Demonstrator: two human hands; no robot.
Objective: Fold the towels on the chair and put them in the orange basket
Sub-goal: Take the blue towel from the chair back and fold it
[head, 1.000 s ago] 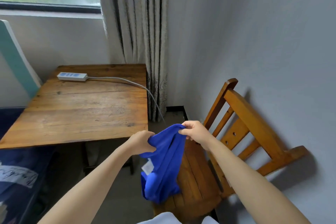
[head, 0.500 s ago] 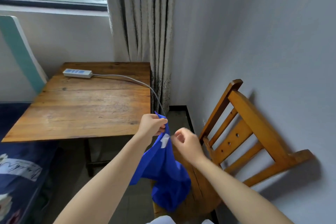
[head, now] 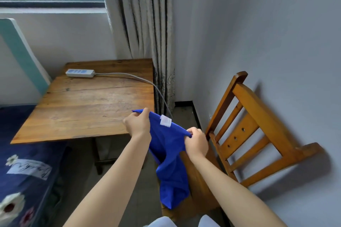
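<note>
Towel (head: 171,162) of blue cloth hangs in the air between the two hands, just in front of the wooden chair (head: 258,125). The left hand (head: 137,124) pinches one upper corner and the right hand (head: 196,142) pinches the top edge further to the right. Both hands are closed on the cloth and stand a little apart, with the edge stretched between them. A white label (head: 165,121) sits on this edge, between the hands. The rest of the cloth falls in loose folds, and its lower end is over the front part of the chair seat; if it touches the seat, I cannot tell.

The chair stands on the right with its back close to the grey wall (head: 276,33). The towel and the right forearm hide most of the seat.

On the left is the wooden surface (head: 92,108), and its near right corner is just beside the left hand. A white power strip (head: 80,73) lies at the far side of the surface. Its cable (head: 129,76) runs across the top, over the right edge and down behind the towel. A grey curtain (head: 144,24) hangs behind that edge. A bed (head: 27,171) with a dark blue flowered cover lies near the surface, at the far left.

Only a narrow strip of floor (head: 140,199) is open between the surface and the chair, and the forearms reach over it.
</note>
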